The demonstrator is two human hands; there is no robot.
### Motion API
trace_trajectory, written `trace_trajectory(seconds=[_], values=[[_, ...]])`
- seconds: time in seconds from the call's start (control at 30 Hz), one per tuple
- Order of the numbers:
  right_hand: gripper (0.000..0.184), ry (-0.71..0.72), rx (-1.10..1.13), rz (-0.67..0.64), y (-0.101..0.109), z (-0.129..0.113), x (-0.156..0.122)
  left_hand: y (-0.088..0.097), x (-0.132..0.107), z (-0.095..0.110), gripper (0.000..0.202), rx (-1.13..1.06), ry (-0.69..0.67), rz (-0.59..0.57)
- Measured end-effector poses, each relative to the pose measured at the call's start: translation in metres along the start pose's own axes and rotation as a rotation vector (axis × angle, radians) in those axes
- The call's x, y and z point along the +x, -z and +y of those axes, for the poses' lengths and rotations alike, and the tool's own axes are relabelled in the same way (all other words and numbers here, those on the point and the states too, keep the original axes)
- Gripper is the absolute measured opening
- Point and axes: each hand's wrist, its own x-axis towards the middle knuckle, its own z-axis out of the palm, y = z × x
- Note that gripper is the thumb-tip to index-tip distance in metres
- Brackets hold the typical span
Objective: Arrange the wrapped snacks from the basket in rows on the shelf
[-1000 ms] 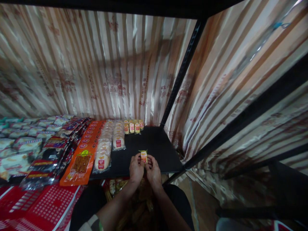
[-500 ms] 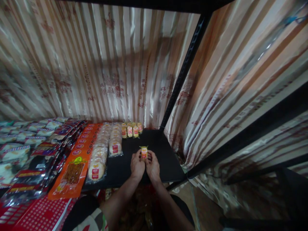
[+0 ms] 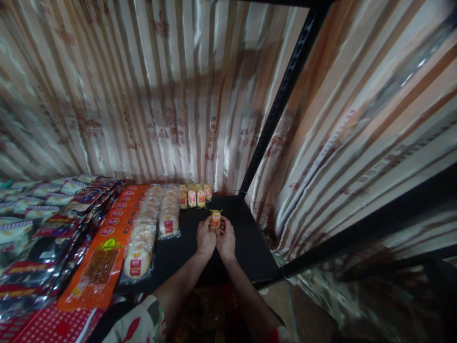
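Both my hands hold one small yellow snack packet (image 3: 215,219) with a red label, upright over the black shelf (image 3: 246,247). My left hand (image 3: 206,238) pinches its left side and my right hand (image 3: 226,239) pinches its right side, fingers closed. Just beyond them, a short row of the same yellow packets (image 3: 194,196) stands at the back of the shelf.
Two rows of round cakes in clear wrappers (image 3: 167,224) lie left of my hands, then orange packets (image 3: 103,259) and dark and pale bags (image 3: 32,228) further left. A striped shiny curtain (image 3: 160,95) backs the shelf. A black upright post (image 3: 278,105) stands at the right corner.
My hands have carried the yellow packet away from me, deeper over the shelf toward the back row. The camera has tilted forward with them.
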Motion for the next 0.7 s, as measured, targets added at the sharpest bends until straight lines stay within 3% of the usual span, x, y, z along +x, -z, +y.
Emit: trace_trajectory(seconds=[0.23,0.47,0.7], values=[[0.036,0.043,-0.029,0.041,-0.013,0.010,0.022,-0.008,0.024,-0.002,0.034,-0.009,-0.046,0.034],[0.031,0.082,-0.130,0.073,-0.021,0.017,0.045,-0.015,0.041,-0.001,0.038,-0.107,-0.035,0.016],[0.023,0.102,-0.089,0.083,-0.029,0.020,0.063,-0.022,0.055,-0.002,0.039,-0.158,-0.008,0.025]])
